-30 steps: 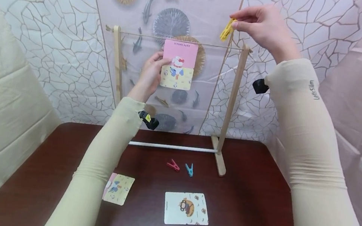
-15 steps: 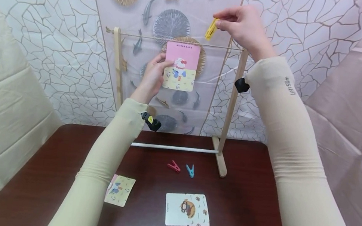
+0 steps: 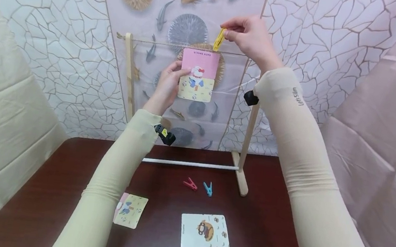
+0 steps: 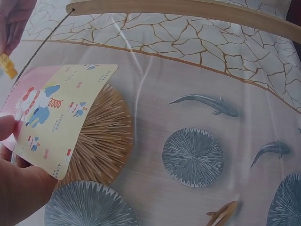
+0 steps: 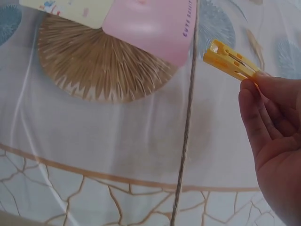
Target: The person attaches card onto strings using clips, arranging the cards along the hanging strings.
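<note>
My left hand [image 3: 169, 82] pinches the left side of a pink and yellow card [image 3: 205, 62] with a cartoon rabbit, its thumb across the front. The card hangs upright, its pink top edge right at a twine line [image 3: 163, 44] strung between two wooden posts. Between thumb and fingers of my right hand [image 3: 251, 37] is a yellow clothespin [image 3: 220, 39], pointing down at the card's upper right corner. In the right wrist view, a small gap separates the clothespin [image 5: 230, 60] from the twine [image 5: 189, 108].
On the dark table [image 3: 262, 230] lie a red clothespin [image 3: 190, 184], a blue clothespin [image 3: 207, 188] and a white monkey card [image 3: 190, 231]. Another rabbit card [image 3: 134, 212] is partly hidden by the left forearm. A white bar [image 3: 189, 164] joins the rack's base.
My right hand has moved left and down with the yellow clothespin, from beyond the right post to the card's upper right corner. The left hand and card have shifted slightly right.
</note>
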Motion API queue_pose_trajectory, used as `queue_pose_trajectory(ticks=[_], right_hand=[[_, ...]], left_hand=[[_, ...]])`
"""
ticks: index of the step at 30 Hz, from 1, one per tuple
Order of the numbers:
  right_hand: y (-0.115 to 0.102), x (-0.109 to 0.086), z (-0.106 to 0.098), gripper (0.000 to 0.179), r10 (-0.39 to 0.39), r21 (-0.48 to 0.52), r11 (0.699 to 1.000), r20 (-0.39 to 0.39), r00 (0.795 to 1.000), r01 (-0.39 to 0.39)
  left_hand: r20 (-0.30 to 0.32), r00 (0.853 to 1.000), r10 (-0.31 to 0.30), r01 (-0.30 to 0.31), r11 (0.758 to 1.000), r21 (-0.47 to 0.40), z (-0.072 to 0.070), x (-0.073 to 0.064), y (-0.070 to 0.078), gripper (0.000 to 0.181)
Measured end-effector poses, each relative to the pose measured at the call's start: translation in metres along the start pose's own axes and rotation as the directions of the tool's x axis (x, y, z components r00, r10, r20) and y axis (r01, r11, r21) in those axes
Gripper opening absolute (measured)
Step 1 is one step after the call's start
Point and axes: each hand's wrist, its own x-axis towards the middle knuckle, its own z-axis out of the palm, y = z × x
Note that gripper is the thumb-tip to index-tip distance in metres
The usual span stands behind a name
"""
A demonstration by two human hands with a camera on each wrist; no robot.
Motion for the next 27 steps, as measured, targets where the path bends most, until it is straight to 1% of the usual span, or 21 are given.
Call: queue_pose_trajectory(ticks=[4, 6, 12, 16, 24, 27], right_hand=[[-0.001, 0.001, 0.007, 0.027, -0.022, -0.023, 1.0, 0.011, 1.0, 0.022], [-0.001, 0.001, 0.008, 0.027, -0.023, -0.017, 1.0, 0.014, 1.0, 0.023], [-0.001, 0.005, 0.011, 0.027, 0.0, 0.003, 1.0, 0.022, 1.0, 0.0], [0.003, 0.006, 0.011, 0.028, 0.008, 0.003, 1.0, 0.015, 1.0, -0.008], [0.003, 0.008, 0.015, 0.03, 0.017, -0.023, 1.0, 0.021, 1.0, -0.016], [0.002, 0.01, 0.018, 0.03, 0.009, -0.041, 0.999, 0.024, 1.0, -0.008]], left_hand=[[0.004, 1.0, -0.011, 0.011, 1.0, -0.012, 0.0, 0.0, -0.001, 0.011], [0.008, 1.0, -0.013, 0.013, 1.0, -0.013, -0.001, 0.001, -0.001, 0.011], [0.022, 1.0, -0.014, 0.014, 1.0, -0.012, -0.004, 0.0, 0.002, 0.009], [0.025, 1.0, -0.019, 0.019, 1.0, -0.016, -0.002, 0.0, 0.002, 0.009], [0.016, 1.0, -0.024, 0.023, 1.0, 0.01, -0.001, 0.0, 0.001, 0.009], [0.017, 1.0, -0.02, 0.02, 1.0, 0.018, -0.002, 0.0, 0.0, 0.01]])
